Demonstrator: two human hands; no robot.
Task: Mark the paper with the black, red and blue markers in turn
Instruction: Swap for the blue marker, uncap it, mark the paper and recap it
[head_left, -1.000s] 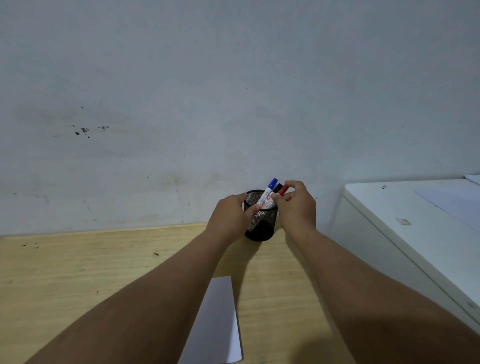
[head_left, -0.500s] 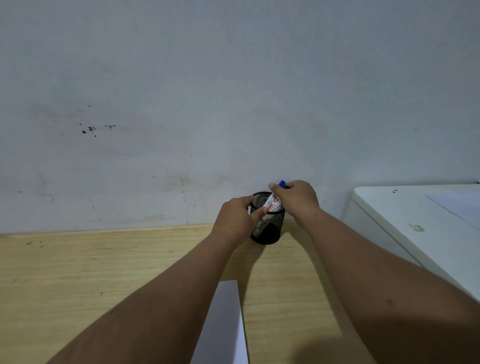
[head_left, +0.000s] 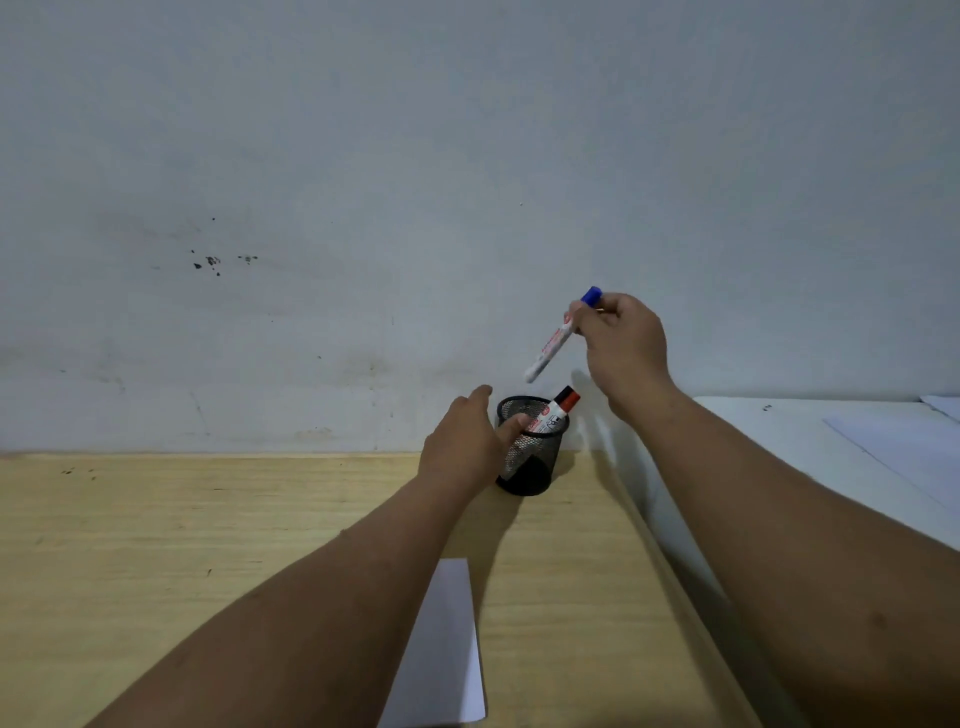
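The right hand (head_left: 626, 345) is raised above the desk with its fingertips pinched closed on the upper end of the blue marker (head_left: 563, 332), just below the blue cap. The marker hangs tilted, cap up and to the right, its lower end clear of the holder beneath it. Its white barrel carries red printing along its length, too small and blurred to read. The left hand (head_left: 465, 441) is against the left side of the black mesh pen holder (head_left: 530, 452), the thumb lying across the mesh wall and the forefinger extended past the rim; it steadies the holder and is closed on nothing. Inside the holder a red-capped marker (head_left: 556, 413) leans to the right over the rim, and a dark cap shows just behind it; the white barrel bears a red round mark and dark printing, not legible. The holder stands on a pale wooden desk (head_left: 208, 545), close to the back edge where it meets a scuffed grey-white wall (head_left: 363, 156) with a few dark specks at left. A white sheet of paper (head_left: 447, 649) lies flat on the desk near the viewer, partly covered by the left forearm, well apart from the holder. To the right stands a white cabinet (head_left: 779, 441) with pale sheets on top.
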